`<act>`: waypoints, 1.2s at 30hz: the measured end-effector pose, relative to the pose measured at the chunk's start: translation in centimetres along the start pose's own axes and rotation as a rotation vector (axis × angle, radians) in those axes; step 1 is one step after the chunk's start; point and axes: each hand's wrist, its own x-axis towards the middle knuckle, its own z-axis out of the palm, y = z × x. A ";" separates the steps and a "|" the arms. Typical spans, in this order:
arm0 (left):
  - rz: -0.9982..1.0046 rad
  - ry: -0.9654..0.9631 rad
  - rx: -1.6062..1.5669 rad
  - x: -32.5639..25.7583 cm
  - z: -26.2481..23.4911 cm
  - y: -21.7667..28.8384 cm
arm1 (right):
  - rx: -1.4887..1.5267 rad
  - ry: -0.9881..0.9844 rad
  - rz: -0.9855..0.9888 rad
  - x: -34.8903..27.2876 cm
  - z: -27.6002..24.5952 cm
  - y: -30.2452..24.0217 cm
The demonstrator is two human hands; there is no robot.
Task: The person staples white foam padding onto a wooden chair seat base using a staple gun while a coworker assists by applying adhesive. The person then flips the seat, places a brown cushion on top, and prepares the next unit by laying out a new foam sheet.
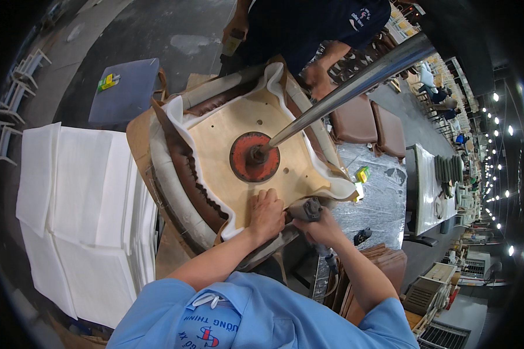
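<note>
A wooden seat panel (215,136) lies underside up, with white padding (177,116) and a gathered brown cover (183,166) around its rim. A red round press plate (239,156) on a slanting metal rod (343,81) bears on its middle. Bent and held together, the fingers of my left hand (266,218) press at the panel's near edge; what is beneath them is hidden. My right hand (323,228) is closed around a dark staple gun (306,210), whose head is at the near right edge of the panel. A hose fitting (332,263) hangs below the gun.
A grey padded ring (162,166) surrounds the panel. White foam sheets (78,192) are stacked at left. Brown seats (355,119) and a plastic-wrapped table (384,203) stand at right. Across from me a person in dark clothing (308,29) holds a tool (233,42).
</note>
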 end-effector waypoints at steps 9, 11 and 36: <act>-0.011 -0.066 0.028 -0.2 -1.0 -1.0 | 0.027 0.033 -0.048 0.1 -0.7 0.0; -0.053 -0.065 0.040 -0.3 -1.0 -0.8 | -0.009 0.018 -0.044 -0.2 -0.8 0.1; 0.021 0.047 -0.021 -0.6 -0.5 -1.5 | -0.006 -0.066 -0.062 -0.9 1.0 -0.3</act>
